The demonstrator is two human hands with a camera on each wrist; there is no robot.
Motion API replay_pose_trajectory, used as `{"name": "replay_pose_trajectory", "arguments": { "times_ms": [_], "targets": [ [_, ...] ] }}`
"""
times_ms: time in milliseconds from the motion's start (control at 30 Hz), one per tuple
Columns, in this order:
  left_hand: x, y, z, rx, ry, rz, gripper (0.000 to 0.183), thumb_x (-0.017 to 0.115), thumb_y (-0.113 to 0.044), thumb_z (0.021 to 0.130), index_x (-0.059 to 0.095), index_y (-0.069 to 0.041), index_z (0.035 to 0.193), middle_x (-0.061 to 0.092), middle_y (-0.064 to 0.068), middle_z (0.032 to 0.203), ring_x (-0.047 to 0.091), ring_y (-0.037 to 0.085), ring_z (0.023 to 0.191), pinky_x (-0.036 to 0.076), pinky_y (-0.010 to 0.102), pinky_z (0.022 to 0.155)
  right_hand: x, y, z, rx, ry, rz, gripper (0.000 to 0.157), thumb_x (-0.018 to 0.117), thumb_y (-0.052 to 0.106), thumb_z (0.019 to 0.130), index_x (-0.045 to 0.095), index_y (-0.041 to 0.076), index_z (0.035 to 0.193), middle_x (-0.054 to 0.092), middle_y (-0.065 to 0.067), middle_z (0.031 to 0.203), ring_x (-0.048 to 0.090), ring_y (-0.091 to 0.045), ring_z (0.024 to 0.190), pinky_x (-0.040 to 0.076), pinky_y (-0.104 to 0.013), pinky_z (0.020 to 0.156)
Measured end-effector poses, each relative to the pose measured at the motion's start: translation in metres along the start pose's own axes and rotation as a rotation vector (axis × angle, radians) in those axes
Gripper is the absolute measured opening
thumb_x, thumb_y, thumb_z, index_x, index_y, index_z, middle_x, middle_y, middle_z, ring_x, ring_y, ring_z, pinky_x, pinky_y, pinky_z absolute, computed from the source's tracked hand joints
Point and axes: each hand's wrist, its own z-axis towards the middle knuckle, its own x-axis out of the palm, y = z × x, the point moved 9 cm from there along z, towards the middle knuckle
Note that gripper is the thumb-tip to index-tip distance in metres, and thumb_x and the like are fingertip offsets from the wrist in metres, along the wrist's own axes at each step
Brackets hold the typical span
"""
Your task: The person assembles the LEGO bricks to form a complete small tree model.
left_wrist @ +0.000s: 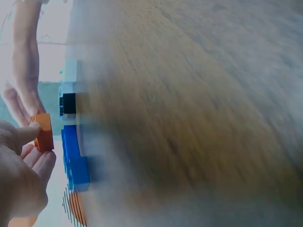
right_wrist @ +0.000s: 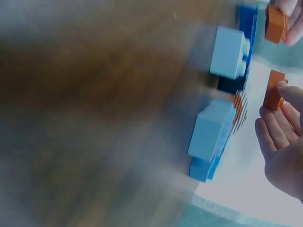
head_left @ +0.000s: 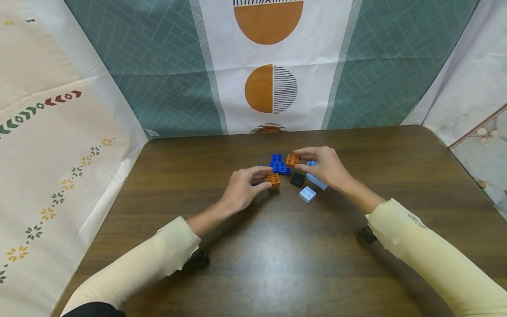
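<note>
My left hand (head_left: 242, 188) pinches an orange toy brick (head_left: 273, 180) between thumb and fingers. A second orange brick (head_left: 292, 160) is pinched by my right hand (head_left: 322, 165), a little farther back and to the right. In the right wrist view, the right hand's orange brick (right_wrist: 273, 91) is held off the table, apart from the left hand's orange brick (right_wrist: 275, 24). Dark blue bricks (head_left: 280, 167) lie between the hands, and another blue piece is mostly hidden behind the left fingers. A black brick (head_left: 298, 179) sits just below the right hand's brick.
A small light blue brick (head_left: 307, 194) lies nearest me. Under the right hand are a long light blue brick (head_left: 317, 181) and a blue brick (head_left: 312, 163), partly covered. The brown wooden table (head_left: 253, 264) meets a patterned cloth (head_left: 174, 88) at its back edge.
</note>
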Motion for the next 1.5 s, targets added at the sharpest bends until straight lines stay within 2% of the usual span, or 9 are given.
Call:
{"name": "replay_pose_trajectory", "arguments": {
  "times_ms": [333,500,667,933,1100,1300,1500],
  "targets": [
    [-0.017,-0.004,-0.013,0.042,0.007,-0.040,0.040,0.079,-0.009,0.097,0.071,-0.007,0.136,0.074,0.008,0.132,0.073,0.023,0.117,0.058,0.033,0.099,0.015,0.016,-0.038,-0.054,0.073,0.019,0.039,0.084,0.005,0.092,0.075,0.002,0.129,0.077,-0.014,0.123,0.074,-0.033,0.113,0.059,-0.055,0.094],
    [-0.022,-0.008,-0.019,0.070,0.005,-0.068,0.041,0.079,-0.008,0.097,0.071,-0.006,0.136,0.073,0.008,0.132,0.072,0.021,0.117,0.058,0.032,0.099,0.020,0.021,-0.054,-0.054,0.098,0.019,0.040,0.085,0.005,0.091,0.075,0.003,0.130,0.076,-0.013,0.125,0.074,-0.032,0.113,0.061,-0.053,0.089],
    [-0.021,-0.013,-0.025,0.088,0.016,-0.079,0.041,0.079,-0.009,0.097,0.070,-0.008,0.137,0.073,0.007,0.133,0.072,0.020,0.117,0.058,0.034,0.099,0.025,0.024,-0.064,-0.062,0.106,0.039,0.040,0.085,0.005,0.091,0.076,0.004,0.129,0.076,-0.013,0.124,0.075,-0.032,0.112,0.061,-0.053,0.093],
    [-0.011,-0.021,-0.034,0.113,0.061,-0.116,0.040,0.080,-0.008,0.096,0.071,-0.006,0.135,0.073,0.007,0.133,0.072,0.021,0.118,0.057,0.033,0.101,0.033,0.031,-0.078,-0.068,0.112,0.065,0.039,0.085,0.004,0.090,0.076,0.004,0.128,0.076,-0.013,0.123,0.075,-0.034,0.109,0.061,-0.052,0.091],
    [-0.002,-0.024,-0.039,0.126,0.092,-0.125,0.038,0.080,-0.008,0.096,0.072,-0.007,0.133,0.073,0.006,0.132,0.072,0.021,0.117,0.057,0.031,0.100,0.043,0.033,-0.085,-0.062,0.125,0.091,0.040,0.085,0.000,0.089,0.075,0.000,0.127,0.076,-0.014,0.124,0.075,-0.032,0.110,0.061,-0.047,0.094],
    [0.013,-0.022,-0.044,0.125,0.129,-0.128,0.037,0.080,-0.009,0.097,0.072,-0.007,0.133,0.073,0.005,0.131,0.073,0.020,0.116,0.057,0.029,0.100,0.058,0.028,-0.086,-0.026,0.175,0.121,0.044,0.084,-0.002,0.089,0.071,-0.004,0.131,0.074,-0.018,0.127,0.075,-0.030,0.112,0.061,-0.039,0.094],
    [0.024,-0.020,-0.045,0.129,0.153,-0.130,0.038,0.081,-0.009,0.096,0.072,-0.006,0.133,0.074,0.006,0.130,0.074,0.018,0.113,0.058,0.029,0.098,0.064,0.024,-0.085,-0.007,0.195,0.125,0.046,0.084,-0.002,0.089,0.070,-0.004,0.133,0.073,-0.019,0.128,0.074,-0.031,0.112,0.061,-0.039,0.094]
  ]
}}
